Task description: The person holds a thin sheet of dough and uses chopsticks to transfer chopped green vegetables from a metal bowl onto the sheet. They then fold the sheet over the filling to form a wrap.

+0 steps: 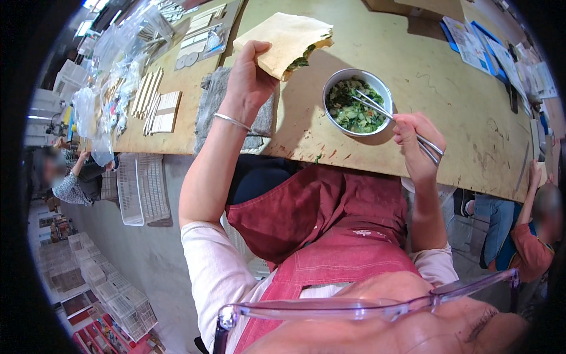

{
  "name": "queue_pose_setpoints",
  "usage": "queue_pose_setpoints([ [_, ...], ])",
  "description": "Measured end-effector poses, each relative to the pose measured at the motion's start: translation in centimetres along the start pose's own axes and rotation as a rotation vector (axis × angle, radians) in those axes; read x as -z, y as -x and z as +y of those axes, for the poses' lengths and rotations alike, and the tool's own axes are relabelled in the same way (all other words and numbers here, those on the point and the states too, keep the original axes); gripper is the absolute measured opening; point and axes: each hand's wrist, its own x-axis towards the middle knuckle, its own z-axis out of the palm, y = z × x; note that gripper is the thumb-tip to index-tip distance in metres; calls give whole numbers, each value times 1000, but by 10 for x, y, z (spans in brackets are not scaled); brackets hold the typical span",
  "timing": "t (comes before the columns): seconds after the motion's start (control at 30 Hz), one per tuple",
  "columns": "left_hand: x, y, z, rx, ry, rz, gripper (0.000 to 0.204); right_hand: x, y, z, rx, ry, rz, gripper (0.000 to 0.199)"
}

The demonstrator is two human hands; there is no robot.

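Observation:
My left hand grips a flat, pale stuffed flatbread, raised above the table. Its right edge is bitten away and shows a dark green filling. In my right hand is a pair of metal chopsticks, their tips down in the chopped green vegetables. A round white-rimmed bowl holds these greens and stands on the table just left of my right hand. The fingers of both hands are closed.
A grey cloth lies folded on the table below my left wrist. Pale wooden strips and clear plastic bags fill the left side. Blue clipboards with papers lie far right. People sit at both ends; plastic crates stand on the floor.

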Motion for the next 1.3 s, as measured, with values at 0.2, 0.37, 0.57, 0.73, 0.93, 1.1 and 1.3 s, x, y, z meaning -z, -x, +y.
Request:
queue_pose_setpoints([
  [0.2,-2,0,-1,13,10,16,37,0,-1,6,81,13,76,7],
  [0.37,-5,1,-2,19,-2,42,36,-3,-3,5,209,91,87,7],
  [0.57,-7,-1,-6,54,-10,49,35,8,3,4,40,32,80,8],
  [0.73,0,-6,-6,72,-17,30,33,18,3,-1,-107,17,94,13],
  [0.93,-2,0,-4,50,-36,75,34,7,2,3,-38,-8,168,14],
  [1.1,6,-2,-2,24,-29,39,36,-5,-5,17,43,-38,96,19],
  [1.3,7,-3,-5,63,-39,58,39,7,1,8,-189,-99,185,24],
])
